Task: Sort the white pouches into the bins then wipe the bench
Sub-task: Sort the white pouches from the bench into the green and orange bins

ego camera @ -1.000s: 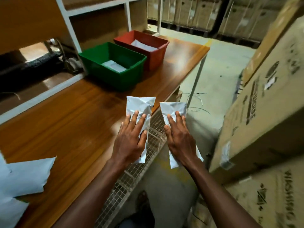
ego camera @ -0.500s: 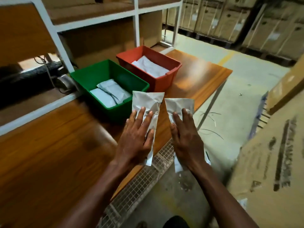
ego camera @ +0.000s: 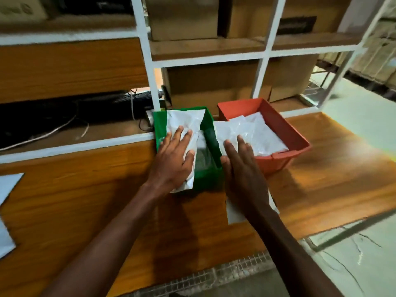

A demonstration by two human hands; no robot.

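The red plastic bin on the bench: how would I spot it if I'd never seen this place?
Find the long wooden bench below the white-framed shelving. Two open plastic bins stand side by side at its back edge, and the red plastic bin is the right one, with white pouches inside. Its neighbour is a green plastic bin.

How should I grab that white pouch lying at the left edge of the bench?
Probably pinch the pouch's pointed corner, the one aimed at the green bin, coming from that side. It lies flat on the bench, so a thin corner lifts most easily.
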